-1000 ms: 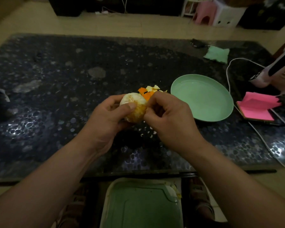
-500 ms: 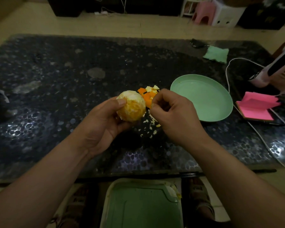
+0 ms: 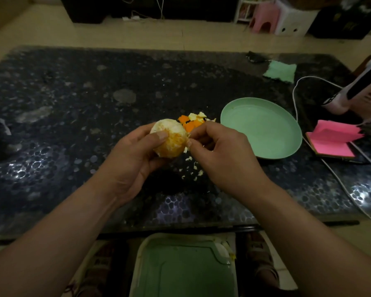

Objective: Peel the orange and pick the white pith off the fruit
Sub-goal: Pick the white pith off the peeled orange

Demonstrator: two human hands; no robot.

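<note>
Left hand (image 3: 133, 161): fingers curled round the peeled orange (image 3: 169, 137) — thumb on top.
Right hand (image 3: 222, 156): thumb and forefinger pinched on a pith shred (image 3: 186, 149) at its right edge.

The left hand (image 3: 133, 161) cups the peeled orange (image 3: 171, 142) from beneath, thumb laid across its front, while the right hand (image 3: 223, 159), fingers curled, pinches white pith (image 3: 186, 149) at the orange's right side.

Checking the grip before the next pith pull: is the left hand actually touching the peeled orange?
Touching. The head view shows the left hand holding the orange off the table, its thumb pressed across the fruit's front and its fingers wrapped behind it.
</note>
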